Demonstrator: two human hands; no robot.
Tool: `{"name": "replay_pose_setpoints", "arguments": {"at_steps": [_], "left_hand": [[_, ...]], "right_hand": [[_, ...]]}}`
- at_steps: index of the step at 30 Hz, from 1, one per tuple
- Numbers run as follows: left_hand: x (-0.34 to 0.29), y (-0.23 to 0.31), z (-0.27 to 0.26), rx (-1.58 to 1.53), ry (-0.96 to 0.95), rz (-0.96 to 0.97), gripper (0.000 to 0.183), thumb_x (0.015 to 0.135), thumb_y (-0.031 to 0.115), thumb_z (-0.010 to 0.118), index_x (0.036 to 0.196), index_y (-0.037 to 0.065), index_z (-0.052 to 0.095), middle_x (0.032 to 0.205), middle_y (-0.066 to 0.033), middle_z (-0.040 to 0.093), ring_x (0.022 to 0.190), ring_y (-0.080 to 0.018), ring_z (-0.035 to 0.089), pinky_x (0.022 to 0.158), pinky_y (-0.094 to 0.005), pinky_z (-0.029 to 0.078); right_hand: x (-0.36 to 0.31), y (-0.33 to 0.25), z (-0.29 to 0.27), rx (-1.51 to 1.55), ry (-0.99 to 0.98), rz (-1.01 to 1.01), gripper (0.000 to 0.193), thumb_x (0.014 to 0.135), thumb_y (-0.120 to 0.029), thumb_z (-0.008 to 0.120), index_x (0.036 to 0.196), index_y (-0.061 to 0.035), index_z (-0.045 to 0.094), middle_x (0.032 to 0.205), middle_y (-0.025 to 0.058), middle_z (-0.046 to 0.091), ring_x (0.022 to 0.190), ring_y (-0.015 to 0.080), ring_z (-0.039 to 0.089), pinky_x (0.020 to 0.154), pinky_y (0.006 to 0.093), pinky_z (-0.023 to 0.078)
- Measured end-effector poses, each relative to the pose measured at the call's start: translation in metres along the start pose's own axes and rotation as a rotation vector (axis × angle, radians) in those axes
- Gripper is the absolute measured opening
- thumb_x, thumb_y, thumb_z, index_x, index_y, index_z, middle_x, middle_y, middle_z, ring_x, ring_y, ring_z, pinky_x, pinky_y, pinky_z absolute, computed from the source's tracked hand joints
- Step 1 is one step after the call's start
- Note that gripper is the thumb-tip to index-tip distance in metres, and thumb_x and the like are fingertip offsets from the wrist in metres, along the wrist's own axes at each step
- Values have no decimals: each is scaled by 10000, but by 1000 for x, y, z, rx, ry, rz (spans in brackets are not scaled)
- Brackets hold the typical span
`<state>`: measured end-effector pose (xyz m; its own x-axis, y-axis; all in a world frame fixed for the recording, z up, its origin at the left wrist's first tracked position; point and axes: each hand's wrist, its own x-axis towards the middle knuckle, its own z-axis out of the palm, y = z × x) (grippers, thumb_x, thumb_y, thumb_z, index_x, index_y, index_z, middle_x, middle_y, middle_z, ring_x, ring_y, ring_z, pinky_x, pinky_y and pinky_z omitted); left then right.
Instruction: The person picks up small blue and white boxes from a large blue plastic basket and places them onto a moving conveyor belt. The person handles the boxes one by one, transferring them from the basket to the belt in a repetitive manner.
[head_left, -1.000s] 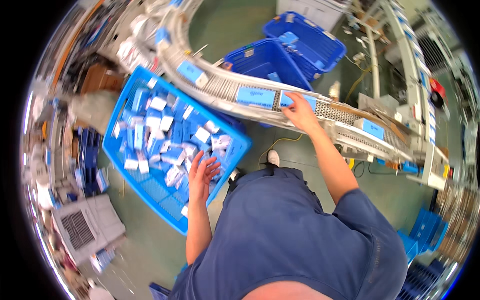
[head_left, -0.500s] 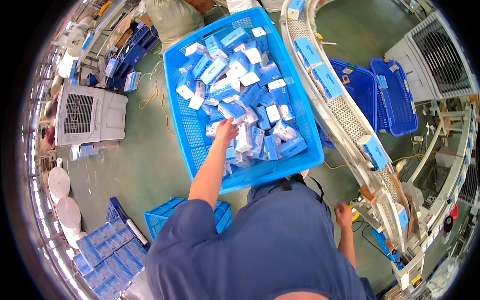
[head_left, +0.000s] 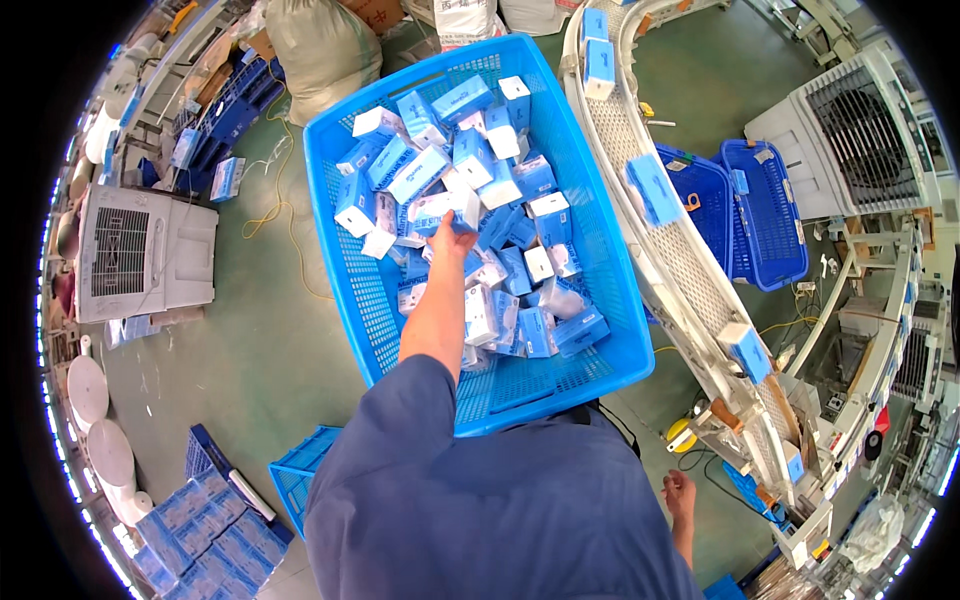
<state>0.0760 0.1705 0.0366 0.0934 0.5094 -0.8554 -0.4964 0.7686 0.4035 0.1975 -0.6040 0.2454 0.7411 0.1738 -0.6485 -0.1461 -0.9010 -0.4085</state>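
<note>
My left hand [head_left: 455, 240] reaches into a large blue plastic basket [head_left: 618, 290] with its fingers round the near side of a blue-and-white tissue pack [head_left: 440, 212]; some fingertips are hidden. Many similar packs, such as a white-ended one [head_left: 480, 315] by my wrist, lie jumbled in the basket. My right hand [head_left: 679, 494] hangs low beside my body at the right, fingers loosely curled and apart, holding nothing.
A curved conveyor [head_left: 690, 265] carrying several packs runs along the basket's right side. Beyond it stand blue baskets [head_left: 765, 205] and an air cooler [head_left: 850, 125]. Stacked packs [head_left: 205, 540] and a blue crate [head_left: 300, 475] are at lower left. A yellow cord [head_left: 300, 225] crosses the floor.
My left hand has moved farther into the basket, onto a pack nearer its middle. The basket sits lower in view. My right hand has dropped lower.
</note>
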Motion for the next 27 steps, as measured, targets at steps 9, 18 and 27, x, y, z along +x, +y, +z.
{"name": "replay_pose_setpoints", "arguments": {"at_steps": [9,18,27], "left_hand": [[-256,-69,-46,728,-725,68,772,815,80,716,1511,79,380,1152,-85,640,1041,-181,601,899,-314,463],[-413,-117,8,1394,-1244,157,668,718,48,786,1356,77,591,1137,-44,610,1010,-130,572,915,-280,461],[-435,-148,25,1071,-1221,396,798,840,167,751,1514,35,345,1300,-158,577,1193,-245,567,1030,-388,441]], "right_hand": [[53,-251,1,91,-90,-581,456,846,-192,693,1275,-60,614,1082,80,692,709,124,571,663,279,492],[57,-339,-38,-295,-718,-957,866,717,-446,803,1408,-32,486,1241,196,628,1033,337,640,872,398,511],[70,-282,-89,-125,-349,-1026,684,712,-392,800,1249,-36,569,1180,195,632,1096,368,608,935,432,485]]}}
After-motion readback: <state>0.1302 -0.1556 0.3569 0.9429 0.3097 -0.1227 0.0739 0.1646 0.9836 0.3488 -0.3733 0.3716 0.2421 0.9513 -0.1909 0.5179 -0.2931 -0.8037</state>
